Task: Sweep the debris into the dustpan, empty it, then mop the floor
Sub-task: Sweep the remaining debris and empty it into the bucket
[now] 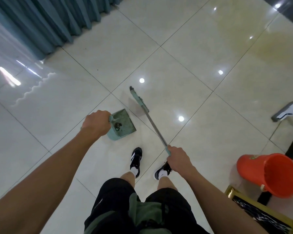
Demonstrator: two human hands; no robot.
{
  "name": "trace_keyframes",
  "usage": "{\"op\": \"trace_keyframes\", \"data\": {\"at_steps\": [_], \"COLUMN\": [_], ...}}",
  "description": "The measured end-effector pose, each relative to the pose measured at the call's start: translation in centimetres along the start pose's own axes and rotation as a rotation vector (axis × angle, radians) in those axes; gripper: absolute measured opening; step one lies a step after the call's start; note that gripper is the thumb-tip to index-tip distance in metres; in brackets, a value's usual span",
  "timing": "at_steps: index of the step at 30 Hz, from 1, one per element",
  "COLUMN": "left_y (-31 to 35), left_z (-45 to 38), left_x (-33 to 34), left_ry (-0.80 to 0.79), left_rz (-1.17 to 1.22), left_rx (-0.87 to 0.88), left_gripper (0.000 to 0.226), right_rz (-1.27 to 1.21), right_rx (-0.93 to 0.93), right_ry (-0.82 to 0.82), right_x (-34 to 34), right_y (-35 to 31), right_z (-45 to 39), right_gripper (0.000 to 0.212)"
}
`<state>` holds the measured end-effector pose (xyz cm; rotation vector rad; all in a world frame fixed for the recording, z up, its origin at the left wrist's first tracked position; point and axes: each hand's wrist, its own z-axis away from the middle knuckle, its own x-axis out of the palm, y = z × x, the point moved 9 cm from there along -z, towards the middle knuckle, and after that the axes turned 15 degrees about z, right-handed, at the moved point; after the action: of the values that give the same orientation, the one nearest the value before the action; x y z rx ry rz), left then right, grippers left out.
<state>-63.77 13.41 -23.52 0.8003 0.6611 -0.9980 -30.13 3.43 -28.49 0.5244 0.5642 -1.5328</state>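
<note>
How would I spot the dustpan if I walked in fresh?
Start at the teal curtain and come down the pale tiled floor to the person's left hand. It grips the dustpan: a flat teal scoop holding dark debris, left of the broom.

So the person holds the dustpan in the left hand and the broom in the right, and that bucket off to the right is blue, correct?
Not quite. The head view shows the bucket is orange-red, not blue. The rest stands: the left hand grips the dustpan handle, and the right hand grips the broom handle, with the bucket off to the right.
</note>
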Motion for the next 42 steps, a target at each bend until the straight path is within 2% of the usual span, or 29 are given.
{"op": "trace_keyframes", "data": {"at_steps": [4, 6, 9, 12, 17, 24, 32, 42], "left_y": [-2.0, -2.5, -2.2, -0.8, 4.5, 16.7, 37.3, 60.3], "left_z": [0.5, 0.7, 0.5, 0.0, -1.1, -2.2, 1.1, 8.7], "left_x": [-0.1, -0.1, -0.3, -0.8, -2.0, -3.2, -1.9, 2.6], "left_ry": [-0.01, -0.009, 0.009, 0.017, 0.019, 0.027, 0.04, 0.045], "left_rz": [0.009, 0.004, -0.012, -0.032, -0.058, -0.114, -0.232, -0.302], "left_rx": [-0.039, -0.031, 0.003, 0.03, 0.124, 0.316, 0.634, 1.02], "left_gripper": [0.023, 0.022, 0.024, 0.025, 0.02, 0.017, 0.025, 0.024], "right_rz": [-0.006, -0.125, -0.426, -0.608, -0.737, -0.976, -1.303, -1.529], "right_rx": [-0.035, -0.035, 0.038, 0.106, 0.212, 0.362, 0.56, 0.732], "right_ry": [-0.066, -0.108, -0.163, -0.147, -0.032, 0.146, 0.316, 0.605], "right_x": [1.5, 2.4, 2.9, 2.4, 0.9, -0.4, -1.6, -1.1], "right_y": [-2.5, -3.2, -2.8, -1.1, 3.4, 11.1, 22.8, 37.7], "right_z": [-0.4, 0.0, 0.9, 1.8, 3.4, 5.5, 9.6, 18.5], "right_gripper": [0.043, 0.04, 0.049, 0.052, 0.055, 0.052, 0.046, 0.045]}}
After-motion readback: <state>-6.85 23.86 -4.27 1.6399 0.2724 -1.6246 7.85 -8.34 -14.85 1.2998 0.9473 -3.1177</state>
